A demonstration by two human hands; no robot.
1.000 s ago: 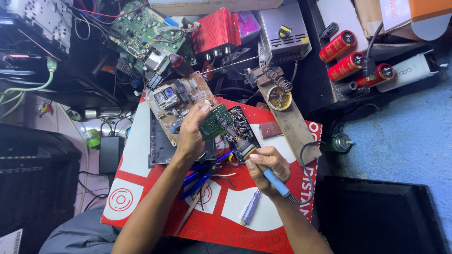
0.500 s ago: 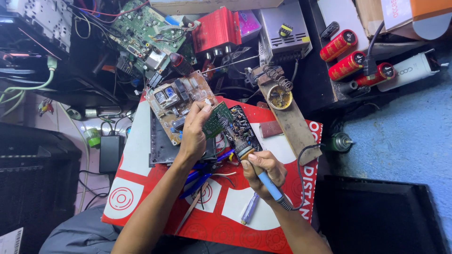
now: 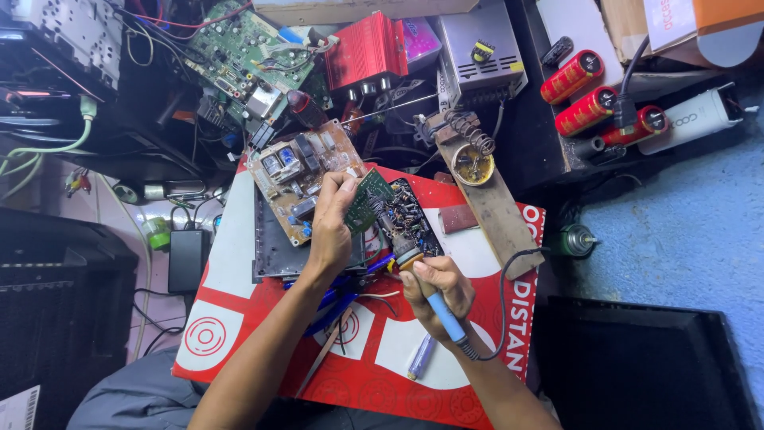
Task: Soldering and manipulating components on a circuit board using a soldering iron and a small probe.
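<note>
My left hand holds a small green circuit board upright by its edge, above a red-and-white board that serves as the work surface. My right hand grips a soldering iron with a blue handle; its tip points up at the lower edge of the green board. A black cord runs from the iron's handle up to the right. A heap of small loose electronic parts lies just behind the green board.
A tan circuit board lies on a black tray beside my left hand. A wooden soldering stand with coil and tin lies to the right. Red cylindrical capacitors, a red amplifier, a large green board and a metal box crowd the back. A small violet pen-like tool lies near my right wrist.
My left hand has tilted the green board slightly and my right hand has shifted the iron a little; both stay in roughly the same place.
</note>
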